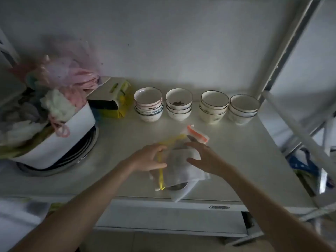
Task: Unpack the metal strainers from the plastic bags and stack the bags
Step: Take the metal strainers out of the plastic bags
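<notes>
Clear plastic, yellow zip strip: a bag (179, 166) lies near the front edge of the white tabletop (236, 160), one corner hanging just over that edge. A dark rounded metal shape shows through the bag's lower part, likely a strainer (177, 187); too blurred to be sure.

Left hand (148, 158) sits at the bag's left side, fingers curled around the yellow strip, grip closed on it. Right hand (205, 159) rests on the bag's right side, fingers spread and flat, pressing rather than pinching; grip open.

Just behind the hands, a second clear bag with an orange-red zip strip (197, 133) lies flat on the tabletop, partly overlapped by the first bag.

Further back, four stacks of small ceramic bowls (197, 106) stand in a row along the wall. The second stack's top bowl holds a dark residue.

Left of the bowls, a white-and-black carton (105, 97) rests on yellow packaging. At far left, a white tub (60, 140) overflows with crumpled plastic bags, pink and pale ones on top, and stands on a stack of dark-rimmed plates (85, 148).

A grey metal shelf upright (285, 57) runs diagonally at right.
</notes>
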